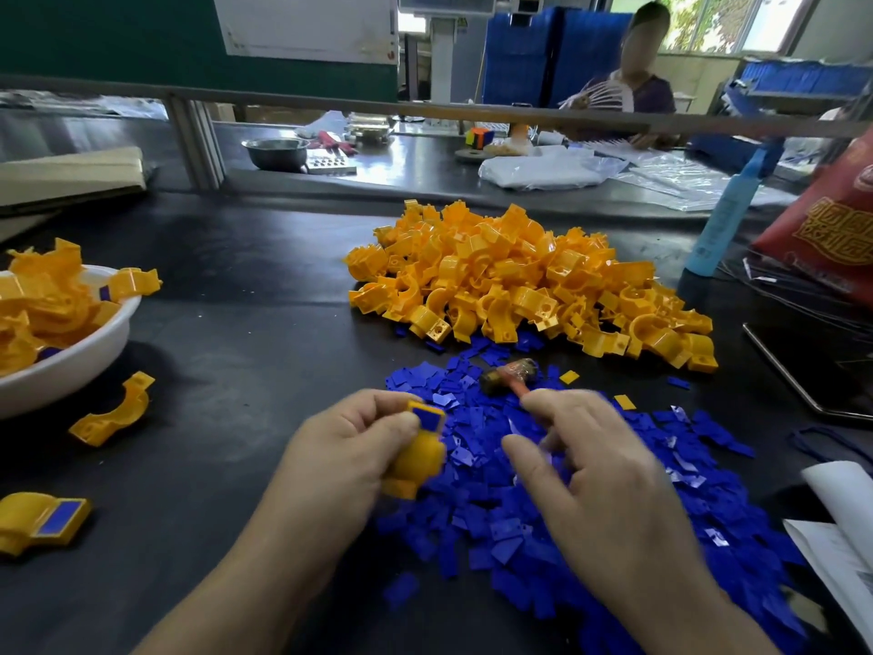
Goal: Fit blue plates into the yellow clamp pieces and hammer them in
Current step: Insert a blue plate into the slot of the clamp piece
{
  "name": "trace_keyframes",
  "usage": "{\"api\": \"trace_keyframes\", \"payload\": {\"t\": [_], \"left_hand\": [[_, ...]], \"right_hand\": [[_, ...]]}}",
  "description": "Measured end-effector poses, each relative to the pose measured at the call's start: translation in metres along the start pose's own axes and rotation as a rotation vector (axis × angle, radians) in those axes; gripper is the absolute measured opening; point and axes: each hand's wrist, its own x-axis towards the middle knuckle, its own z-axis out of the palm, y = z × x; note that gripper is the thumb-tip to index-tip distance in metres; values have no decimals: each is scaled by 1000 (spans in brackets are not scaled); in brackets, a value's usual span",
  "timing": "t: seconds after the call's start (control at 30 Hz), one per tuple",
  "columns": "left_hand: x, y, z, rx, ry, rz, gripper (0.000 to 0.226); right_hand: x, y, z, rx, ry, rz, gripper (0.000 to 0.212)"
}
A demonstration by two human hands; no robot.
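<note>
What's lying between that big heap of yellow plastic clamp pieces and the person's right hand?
In the head view, a small hammer with an orange handle and dark head lies there, on scattered flat blue plastic plates.

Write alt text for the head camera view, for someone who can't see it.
The left hand grips a yellow clamp piece with a blue plate seated in it, while the blurred right hand is spread over a pile of blue plates, near a small hammer. Behind lies a heap of yellow clamp pieces.
</note>
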Motion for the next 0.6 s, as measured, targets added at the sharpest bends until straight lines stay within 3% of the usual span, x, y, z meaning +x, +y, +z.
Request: {"api": "trace_keyframes", "payload": {"t": [0.07, 0.17, 0.37, 0.5, 0.6], "left_hand": [[12, -2, -18, 135, 200, 26, 16], [28, -7, -40, 319, 347, 49, 15], [33, -10, -50, 830, 330, 72, 21], [31, -5, -58, 1111, 281, -58, 67], [29, -6, -56, 1211, 274, -33, 53]], "right_hand": [[4, 15, -7, -252, -18, 50, 40], [6, 33, -11, -494, -258, 198, 40], [7, 39, -4, -468, -284, 255, 34], [7, 41, -6, -451, -236, 272, 26], [9, 41, -10, -373, -228, 262, 20]]}}
